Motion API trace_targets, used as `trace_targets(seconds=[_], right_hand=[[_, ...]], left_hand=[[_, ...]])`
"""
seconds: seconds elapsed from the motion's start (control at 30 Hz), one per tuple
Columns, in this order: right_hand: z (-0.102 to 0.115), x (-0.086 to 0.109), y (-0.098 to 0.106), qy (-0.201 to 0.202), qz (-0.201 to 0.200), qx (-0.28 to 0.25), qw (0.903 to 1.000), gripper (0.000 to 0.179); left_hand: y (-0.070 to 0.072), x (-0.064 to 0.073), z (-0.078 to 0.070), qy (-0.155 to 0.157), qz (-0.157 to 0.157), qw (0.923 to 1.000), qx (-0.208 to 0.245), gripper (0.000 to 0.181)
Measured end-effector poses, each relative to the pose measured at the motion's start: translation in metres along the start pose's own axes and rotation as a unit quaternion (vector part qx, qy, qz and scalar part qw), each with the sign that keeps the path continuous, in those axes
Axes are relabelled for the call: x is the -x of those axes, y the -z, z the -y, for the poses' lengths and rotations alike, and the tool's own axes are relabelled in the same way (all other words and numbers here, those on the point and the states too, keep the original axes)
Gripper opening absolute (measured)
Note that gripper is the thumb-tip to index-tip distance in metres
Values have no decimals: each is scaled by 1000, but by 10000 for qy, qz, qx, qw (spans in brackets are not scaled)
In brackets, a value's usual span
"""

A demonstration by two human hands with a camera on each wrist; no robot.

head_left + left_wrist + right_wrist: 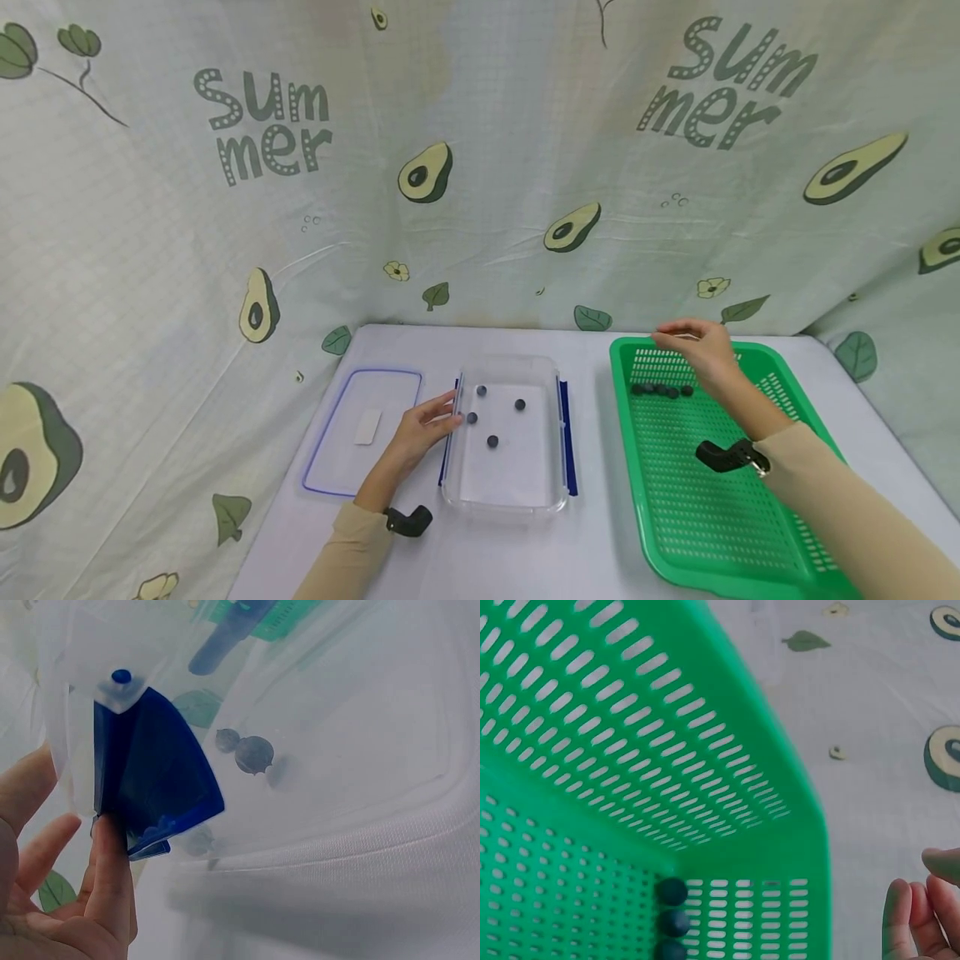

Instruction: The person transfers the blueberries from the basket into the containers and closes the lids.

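Observation:
My left hand point(416, 429) holds the left side of a transparent plastic food container point(504, 507), its fingertips by the rim. In the left wrist view, one finger touches the container's blue side latch point(161, 769). Several blueberries point(492, 442) lie spread over the container's floor. My right hand point(701, 350) hovers above the back rim of a green basket point(637, 517), fingers loosely bent. Nothing shows between the right fingertips point(898, 907) in the right wrist view. Along the basket's back wall sits a row of several blueberries point(673, 922).
Left of the container lies a transparent lid point(330, 450) with a blue edge and a white rectangular patch point(367, 427). All of it stands on a white-covered table point(592, 533). A printed curtain point(495, 167) with avocados hangs close behind the table.

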State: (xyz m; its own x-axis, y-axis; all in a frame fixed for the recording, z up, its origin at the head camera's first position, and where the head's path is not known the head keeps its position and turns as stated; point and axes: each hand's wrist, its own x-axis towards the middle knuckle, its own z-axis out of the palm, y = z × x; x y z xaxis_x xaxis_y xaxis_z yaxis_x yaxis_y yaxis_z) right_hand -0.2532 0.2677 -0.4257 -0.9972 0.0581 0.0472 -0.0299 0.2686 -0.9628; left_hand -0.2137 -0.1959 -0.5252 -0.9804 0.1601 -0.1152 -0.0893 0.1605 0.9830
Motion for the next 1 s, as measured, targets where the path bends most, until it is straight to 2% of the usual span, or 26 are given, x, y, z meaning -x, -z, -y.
trace_targets(seconds=[0.2,0.37,0.53,0.83,1.0], right_hand=[[-16,0,8,-71,-367,467,9982,42],[-28,2,14,-37,-566,311,9979,42],[-39,1,19,-102,-702,441,9965,37],[-59,3,22,-445,-927,1189,9876,42],[-77,5,23,-336,-1184,1450,9817,39]], left_hand=[[-1,0,-2,-14,10,10000,-51,58],[0,-1,-1,1,20,10000,52,58],[0,0,-1,-13,5,10000,21,57],[-2,0,-2,29,-77,10000,16,56],[-3,0,0,63,-136,9998,113,55]])
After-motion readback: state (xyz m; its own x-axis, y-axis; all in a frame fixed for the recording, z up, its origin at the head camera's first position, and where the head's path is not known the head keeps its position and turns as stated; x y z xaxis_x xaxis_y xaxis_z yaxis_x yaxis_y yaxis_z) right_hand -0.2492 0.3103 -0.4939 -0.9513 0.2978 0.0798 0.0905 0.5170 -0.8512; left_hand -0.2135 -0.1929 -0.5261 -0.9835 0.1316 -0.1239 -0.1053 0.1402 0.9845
